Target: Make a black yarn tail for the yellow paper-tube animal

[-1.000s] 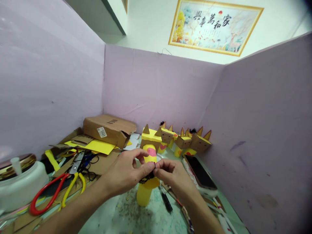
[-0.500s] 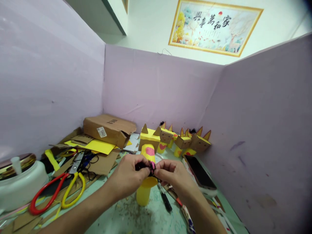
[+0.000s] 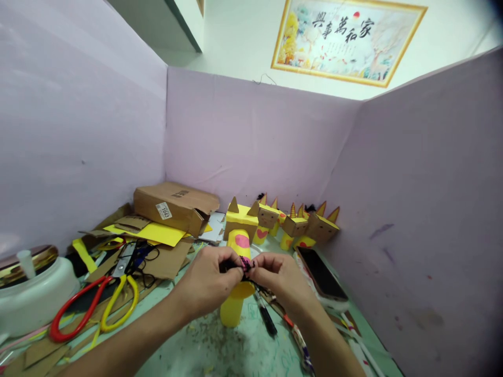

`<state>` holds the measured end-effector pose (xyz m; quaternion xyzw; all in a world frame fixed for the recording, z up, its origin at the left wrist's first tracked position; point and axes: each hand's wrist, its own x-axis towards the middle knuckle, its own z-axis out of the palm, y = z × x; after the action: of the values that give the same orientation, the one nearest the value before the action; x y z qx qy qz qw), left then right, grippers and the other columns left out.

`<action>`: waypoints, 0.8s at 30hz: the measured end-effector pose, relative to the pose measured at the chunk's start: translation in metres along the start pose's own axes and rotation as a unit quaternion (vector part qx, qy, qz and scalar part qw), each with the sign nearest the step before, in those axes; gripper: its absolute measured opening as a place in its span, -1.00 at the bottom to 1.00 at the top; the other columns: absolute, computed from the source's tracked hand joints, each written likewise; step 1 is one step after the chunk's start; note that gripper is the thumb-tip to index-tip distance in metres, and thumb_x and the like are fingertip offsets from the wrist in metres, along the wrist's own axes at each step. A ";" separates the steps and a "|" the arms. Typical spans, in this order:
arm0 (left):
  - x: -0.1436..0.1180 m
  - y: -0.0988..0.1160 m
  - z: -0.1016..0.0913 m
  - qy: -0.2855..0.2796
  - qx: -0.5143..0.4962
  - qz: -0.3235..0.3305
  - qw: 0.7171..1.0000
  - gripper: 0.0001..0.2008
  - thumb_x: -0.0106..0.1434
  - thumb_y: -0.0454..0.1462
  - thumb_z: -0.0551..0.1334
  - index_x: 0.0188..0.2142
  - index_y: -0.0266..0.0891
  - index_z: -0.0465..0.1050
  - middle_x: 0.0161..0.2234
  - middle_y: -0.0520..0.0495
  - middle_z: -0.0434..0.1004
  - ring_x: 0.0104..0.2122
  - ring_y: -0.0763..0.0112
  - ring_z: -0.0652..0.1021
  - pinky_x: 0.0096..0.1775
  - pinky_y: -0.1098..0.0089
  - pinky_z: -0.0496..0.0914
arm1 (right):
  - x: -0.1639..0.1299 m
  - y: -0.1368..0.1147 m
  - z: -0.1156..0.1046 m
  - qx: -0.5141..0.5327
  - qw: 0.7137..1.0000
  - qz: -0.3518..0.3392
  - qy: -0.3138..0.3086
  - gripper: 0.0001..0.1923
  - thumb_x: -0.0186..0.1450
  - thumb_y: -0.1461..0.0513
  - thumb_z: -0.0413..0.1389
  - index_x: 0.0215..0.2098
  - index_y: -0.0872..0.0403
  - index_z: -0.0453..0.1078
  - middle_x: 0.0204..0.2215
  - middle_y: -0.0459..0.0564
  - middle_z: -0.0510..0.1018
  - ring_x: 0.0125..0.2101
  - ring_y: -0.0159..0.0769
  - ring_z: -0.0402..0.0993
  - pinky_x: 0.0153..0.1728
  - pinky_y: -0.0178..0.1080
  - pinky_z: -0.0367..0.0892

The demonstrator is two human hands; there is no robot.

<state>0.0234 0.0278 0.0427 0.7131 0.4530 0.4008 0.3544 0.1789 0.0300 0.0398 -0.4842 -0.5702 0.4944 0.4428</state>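
Between my hands is a piece of black yarn [image 3: 247, 263], pinched at both sides. My left hand [image 3: 214, 275] is closed on it with thumb and forefinger. My right hand [image 3: 277, 272] pinches its other side, fingertips nearly meeting the left ones. Right behind and below the yarn stands a cardboard animal figure with a yellow tube body [image 3: 238, 238], pink spots, a yellow tube leg [image 3: 231, 312] and a box head [image 3: 240, 222] with two pointed ears. My fingers hide part of the body and yarn.
Red-and-yellow-handled scissors [image 3: 124, 262] lie on cardboard scraps at left, near a white pot [image 3: 37, 298]. A brown box [image 3: 176, 204] sits behind. Several finished figures [image 3: 322, 230] stand at back right. A phone [image 3: 322, 275] and a black marker [image 3: 267, 317] are on the right.
My fingers still pinch the yarn at nearly the same place, and the yarn between them has shifted shape slightly. The view has tilted a little.
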 end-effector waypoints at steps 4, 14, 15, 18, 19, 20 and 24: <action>0.000 -0.002 -0.001 0.009 0.001 -0.009 1.000 -0.87 0.05 -0.32 0.16 -0.52 -0.27 0.47 -0.51 0.00 0.51 -0.45 0.39 0.43 -0.39 0.44 0.28 | 0.000 -0.003 -0.002 -0.008 1.000 0.012 0.006 -0.84 -0.15 0.18 0.15 -0.68 0.13 0.33 -0.77 -0.21 0.26 -0.69 -0.54 0.01 -0.62 -0.36 -0.09; -0.001 0.004 0.002 0.012 -0.022 -0.008 1.000 -0.87 0.05 -0.29 0.17 -0.55 -0.28 0.43 -0.57 0.04 0.42 -0.51 0.46 0.37 -0.45 0.48 0.23 | 0.000 0.001 0.000 0.046 0.999 -0.007 -0.028 -0.88 -0.12 0.24 0.19 -0.63 0.14 0.38 -0.72 -0.19 0.32 -0.65 -0.51 0.09 -0.58 -0.36 -0.04; -0.001 0.004 0.002 0.017 -0.022 -0.006 1.000 -0.88 0.05 -0.29 0.16 -0.56 -0.28 0.42 -0.57 0.05 0.41 -0.51 0.46 0.36 -0.45 0.48 0.22 | 0.001 0.002 0.001 0.047 0.998 -0.010 -0.031 -0.89 -0.12 0.24 0.19 -0.63 0.14 0.38 -0.71 -0.19 0.33 -0.65 -0.51 0.10 -0.57 -0.36 -0.03; -0.001 0.001 0.003 0.023 -0.023 -0.002 0.999 -0.88 0.03 -0.30 0.14 -0.56 -0.29 0.40 -0.57 0.04 0.39 -0.52 0.46 0.35 -0.46 0.47 0.22 | 0.002 0.004 0.001 0.046 0.998 -0.015 -0.033 -0.90 -0.12 0.25 0.18 -0.64 0.14 0.37 -0.70 -0.18 0.34 -0.63 -0.50 0.12 -0.56 -0.36 -0.02; -0.001 0.001 0.003 0.024 -0.024 -0.002 0.999 -0.88 0.03 -0.30 0.14 -0.56 -0.29 0.40 -0.57 0.04 0.39 -0.52 0.46 0.35 -0.46 0.47 0.22 | 0.002 0.004 0.001 0.043 0.999 -0.013 -0.031 -0.89 -0.12 0.24 0.18 -0.65 0.14 0.37 -0.70 -0.18 0.33 -0.64 -0.50 0.12 -0.56 -0.36 -0.03; 0.000 0.000 0.004 0.024 -0.025 -0.003 0.999 -0.88 0.03 -0.30 0.13 -0.56 -0.29 0.39 -0.58 0.04 0.39 -0.52 0.46 0.34 -0.46 0.47 0.22 | 0.002 0.004 0.001 0.039 0.999 -0.009 -0.026 -0.89 -0.13 0.24 0.17 -0.66 0.14 0.36 -0.72 -0.19 0.32 -0.65 -0.51 0.10 -0.57 -0.36 -0.04; 0.001 -0.001 0.004 0.031 -0.026 -0.013 0.999 -0.87 0.02 -0.30 0.13 -0.59 -0.29 0.36 -0.59 0.04 0.36 -0.53 0.47 0.33 -0.47 0.47 0.21 | 0.001 -0.001 -0.002 0.019 1.000 0.017 -0.002 -0.85 -0.17 0.20 0.19 -0.70 0.12 0.34 -0.78 -0.22 0.26 -0.69 -0.53 0.04 -0.60 -0.35 -0.05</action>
<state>0.0274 0.0290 0.0400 0.6846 0.4625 0.4301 0.3638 0.1802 0.0312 0.0408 -0.4848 -0.5533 0.5132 0.4422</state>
